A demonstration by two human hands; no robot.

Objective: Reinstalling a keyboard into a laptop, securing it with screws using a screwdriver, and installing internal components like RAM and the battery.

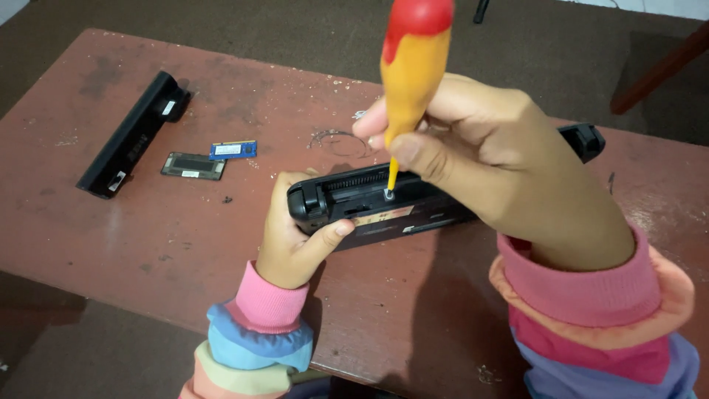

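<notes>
A black laptop (384,210) lies upside down near the front edge of the table (111,236), its underside facing up and its far end reaching out behind the right forearm. A screwdriver (410,66) with a yellow handle and red cap stands almost upright over it, the thin shaft meeting a small screw hole on the laptop's base. The right hand (487,159) is wrapped around the lower part of the handle, thumb and fingers pinching it close to the shaft. The left hand (292,236) clasps the laptop's near left corner, thumb pressed on top and fingers curled round the edge, holding it against the table. Both wrists wear striped knitted cuffs in pink, blue and orange.

Further left on the table lie a small blue memory module (233,150) and, just beside it, a flat dark rectangular cover plate (193,165). Well apart from them, toward the far left, a long black battery pack (133,133) lies at a slant.

The table is reddish-brown, worn and scuffed, with pale scratches, dust specks and a ring-shaped mark near the laptop. Around it the floor (258,29) is dark brown. A reddish wooden piece (661,66) crosses the upper right corner.
</notes>
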